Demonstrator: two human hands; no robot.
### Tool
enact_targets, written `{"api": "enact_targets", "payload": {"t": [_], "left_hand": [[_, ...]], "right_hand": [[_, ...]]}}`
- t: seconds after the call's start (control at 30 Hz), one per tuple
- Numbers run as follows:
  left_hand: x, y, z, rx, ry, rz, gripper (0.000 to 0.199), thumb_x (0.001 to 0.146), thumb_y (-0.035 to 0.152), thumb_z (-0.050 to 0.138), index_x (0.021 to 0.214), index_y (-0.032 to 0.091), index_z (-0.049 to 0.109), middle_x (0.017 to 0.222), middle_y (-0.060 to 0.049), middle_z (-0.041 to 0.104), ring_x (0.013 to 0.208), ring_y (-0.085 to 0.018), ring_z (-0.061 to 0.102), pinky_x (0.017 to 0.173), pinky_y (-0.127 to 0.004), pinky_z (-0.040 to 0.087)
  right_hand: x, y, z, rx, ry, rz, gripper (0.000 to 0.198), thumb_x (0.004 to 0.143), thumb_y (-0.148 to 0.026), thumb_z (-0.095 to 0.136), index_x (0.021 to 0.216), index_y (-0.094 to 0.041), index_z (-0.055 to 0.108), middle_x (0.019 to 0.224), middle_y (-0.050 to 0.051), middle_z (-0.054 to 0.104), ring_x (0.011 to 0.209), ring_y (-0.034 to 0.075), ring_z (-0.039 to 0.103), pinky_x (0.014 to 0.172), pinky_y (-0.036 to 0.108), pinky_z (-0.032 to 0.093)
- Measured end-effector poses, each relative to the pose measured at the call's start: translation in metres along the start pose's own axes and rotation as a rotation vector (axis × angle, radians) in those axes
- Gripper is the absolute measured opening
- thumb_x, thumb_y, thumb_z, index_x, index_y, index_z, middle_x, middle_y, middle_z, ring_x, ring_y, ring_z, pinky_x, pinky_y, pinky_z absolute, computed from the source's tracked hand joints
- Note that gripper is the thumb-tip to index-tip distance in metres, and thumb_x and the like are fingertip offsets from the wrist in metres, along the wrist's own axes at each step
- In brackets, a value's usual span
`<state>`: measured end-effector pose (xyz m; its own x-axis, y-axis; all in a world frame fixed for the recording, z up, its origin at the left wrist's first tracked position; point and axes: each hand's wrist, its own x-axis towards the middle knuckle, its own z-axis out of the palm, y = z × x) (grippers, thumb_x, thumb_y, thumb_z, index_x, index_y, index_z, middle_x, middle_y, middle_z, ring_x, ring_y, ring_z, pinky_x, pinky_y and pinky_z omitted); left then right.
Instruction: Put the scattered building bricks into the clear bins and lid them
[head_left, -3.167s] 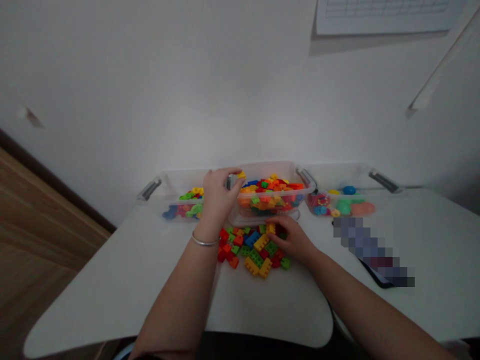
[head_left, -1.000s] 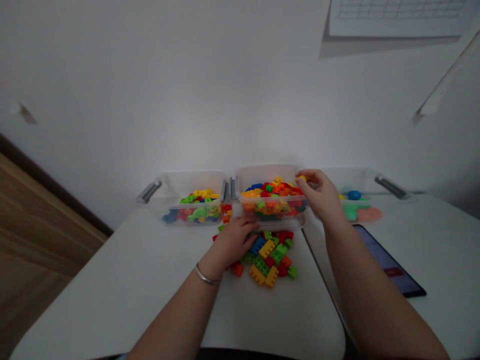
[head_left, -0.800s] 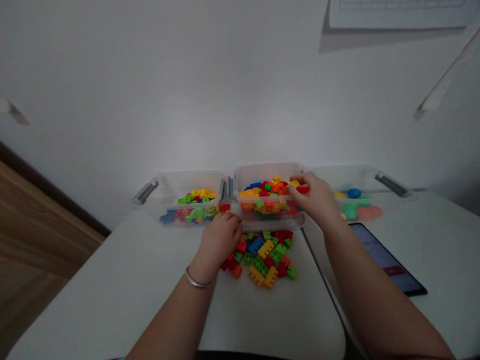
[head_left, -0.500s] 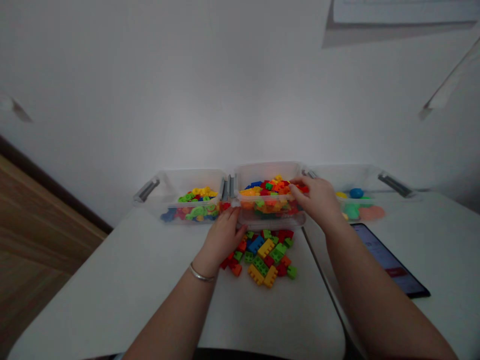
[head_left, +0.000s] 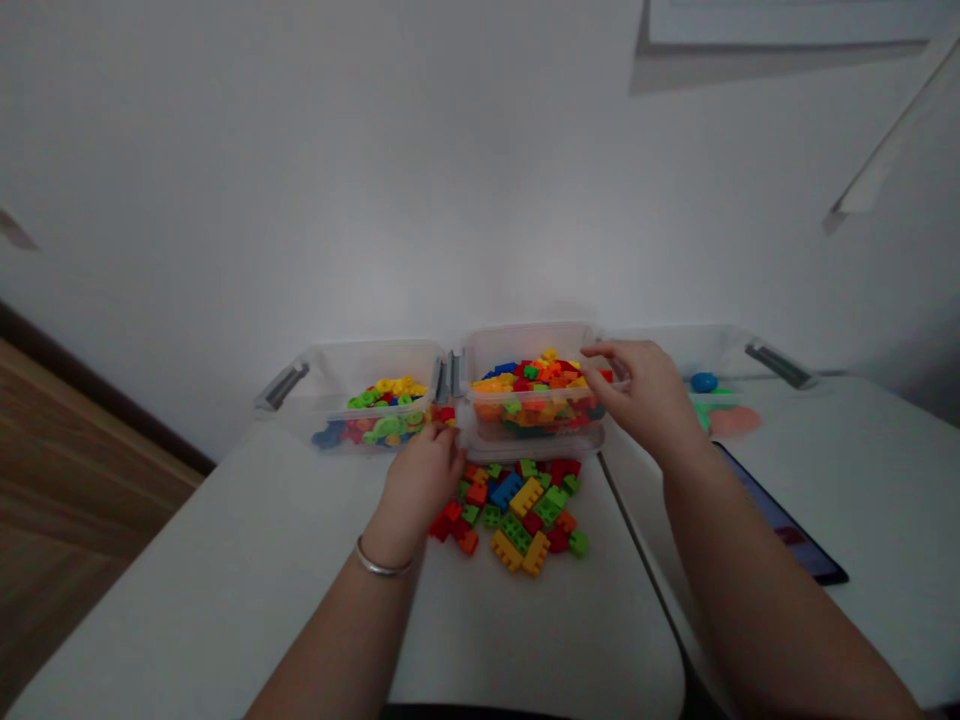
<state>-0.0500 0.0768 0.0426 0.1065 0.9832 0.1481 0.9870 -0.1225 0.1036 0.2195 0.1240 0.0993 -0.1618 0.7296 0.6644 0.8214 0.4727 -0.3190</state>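
My right hand [head_left: 637, 395] is at the right end of the middle clear plastic box [head_left: 536, 445], thumb and fingers apart with nothing visible between them. That box holds a heap of mixed toy building blocks [head_left: 551, 380] and seems to rest on a clear base or lid. My left hand [head_left: 424, 480] hovers just left of a loose pile of building blocks [head_left: 517, 515] on the table, its fingers loosely bent and thumb a little apart. I see no block in it, though the palm side is hidden. A few red and yellow pieces [head_left: 445, 414] show just beyond its fingertips.
On the left stands another clear box [head_left: 371, 355] of colourful pieces. A third clear box [head_left: 675, 340], holding a blue piece [head_left: 703, 382] among others, is at the right. A tablet or phone [head_left: 787, 525] lies beside my right forearm. A dark seam [head_left: 637, 530] crosses the white table.
My left hand has drawn back left from the middle box's front corner. My right hand has lifted slightly off the box's right end, its fingers now further from the blocks.
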Motion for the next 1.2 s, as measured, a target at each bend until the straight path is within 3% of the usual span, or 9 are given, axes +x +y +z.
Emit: {"api": "enact_targets", "payload": {"t": [0.1, 0.2, 0.3, 0.43, 0.67, 0.97, 1.03, 1.1, 1.2], "left_hand": [[-0.003, 0.000, -0.012, 0.087, -0.017, -0.114, 0.031, 0.095, 0.031, 0.043, 0.113, 0.018, 0.065, 0.114, -0.012, 0.066, 0.099, -0.025, 0.068, 0.078, -0.033, 0.055], [-0.006, -0.001, -0.016, 0.138, -0.067, -0.198, 0.033, 0.096, 0.033, 0.040, 0.109, 0.016, 0.065, 0.109, -0.014, 0.069, 0.094, -0.028, 0.070, 0.071, -0.034, 0.055], [-0.008, -0.003, -0.014, 0.148, -0.124, -0.243, 0.037, 0.097, 0.038, 0.038, 0.107, 0.015, 0.065, 0.102, -0.016, 0.071, 0.092, -0.030, 0.071, 0.070, -0.036, 0.055], [-0.007, -0.007, -0.011, 0.136, -0.174, -0.247, 0.040, 0.097, 0.042, 0.037, 0.109, 0.015, 0.064, 0.099, -0.017, 0.073, 0.094, -0.030, 0.071, 0.072, -0.037, 0.055], [-0.004, -0.011, -0.011, 0.113, -0.232, -0.283, 0.039, 0.096, 0.042, 0.037, 0.107, 0.014, 0.062, 0.097, -0.017, 0.074, 0.092, -0.028, 0.072, 0.072, -0.034, 0.054], [-0.005, -0.006, -0.018, 0.096, -0.169, -0.224, 0.033, 0.095, 0.039, 0.043, 0.107, 0.015, 0.063, 0.098, -0.015, 0.073, 0.089, -0.029, 0.070, 0.070, -0.037, 0.054], [-0.005, -0.003, -0.017, 0.052, -0.109, -0.094, 0.027, 0.094, 0.034, 0.048, 0.105, 0.015, 0.065, 0.103, -0.015, 0.070, 0.095, -0.028, 0.068, 0.077, -0.038, 0.054], [-0.004, 0.002, -0.012, -0.046, -0.081, 0.128, 0.023, 0.091, 0.028, 0.054, 0.106, 0.016, 0.067, 0.108, -0.012, 0.067, 0.101, -0.025, 0.064, 0.087, -0.036, 0.051], [-0.007, 0.011, 0.001, -0.207, -0.088, 0.396, 0.030, 0.093, 0.024, 0.054, 0.120, 0.024, 0.065, 0.113, -0.008, 0.064, 0.104, -0.021, 0.060, 0.092, -0.034, 0.049]], "right_hand": [[-0.003, -0.014, -0.016, 0.075, -0.021, -0.020, 0.028, 0.087, -0.035, 0.053, 0.104, -0.021, 0.071, 0.097, 0.009, 0.073, 0.087, 0.025, 0.064, 0.082, 0.041, 0.050], [-0.008, -0.027, -0.020, 0.178, -0.295, -0.097, 0.027, 0.086, -0.032, 0.055, 0.106, -0.024, 0.071, 0.093, 0.005, 0.073, 0.076, 0.020, 0.065, 0.070, 0.034, 0.051], [-0.016, -0.034, -0.010, 0.174, -0.621, -0.226, 0.027, 0.084, -0.024, 0.058, 0.108, -0.027, 0.071, 0.098, 0.002, 0.074, 0.080, 0.020, 0.067, 0.071, 0.032, 0.052], [-0.027, -0.038, 0.013, -0.017, -0.828, -0.274, 0.027, 0.083, -0.018, 0.058, 0.104, -0.027, 0.073, 0.098, 0.005, 0.075, 0.086, 0.023, 0.070, 0.072, 0.032, 0.051], [-0.037, -0.041, 0.047, -0.210, -0.814, -0.236, 0.023, 0.082, -0.019, 0.058, 0.100, -0.024, 0.072, 0.093, 0.009, 0.076, 0.081, 0.027, 0.071, 0.061, 0.031, 0.049], [-0.037, -0.043, 0.050, -0.275, -0.762, -0.252, 0.019, 0.083, -0.022, 0.057, 0.094, -0.022, 0.072, 0.088, 0.010, 0.076, 0.080, 0.027, 0.071, 0.060, 0.031, 0.048], [-0.037, -0.045, 0.050, -0.283, -0.763, -0.251, 0.017, 0.083, -0.025, 0.059, 0.093, -0.021, 0.072, 0.088, 0.011, 0.076, 0.081, 0.029, 0.071, 0.061, 0.033, 0.049], [-0.038, -0.046, 0.050, -0.296, -0.762, -0.225, 0.017, 0.083, -0.026, 0.060, 0.092, -0.020, 0.072, 0.088, 0.012, 0.076, 0.082, 0.030, 0.072, 0.062, 0.034, 0.050], [-0.039, -0.045, 0.050, -0.294, -0.767, -0.194, 0.017, 0.084, -0.025, 0.060, 0.094, -0.019, 0.072, 0.089, 0.012, 0.076, 0.083, 0.030, 0.072, 0.064, 0.035, 0.051]]}}
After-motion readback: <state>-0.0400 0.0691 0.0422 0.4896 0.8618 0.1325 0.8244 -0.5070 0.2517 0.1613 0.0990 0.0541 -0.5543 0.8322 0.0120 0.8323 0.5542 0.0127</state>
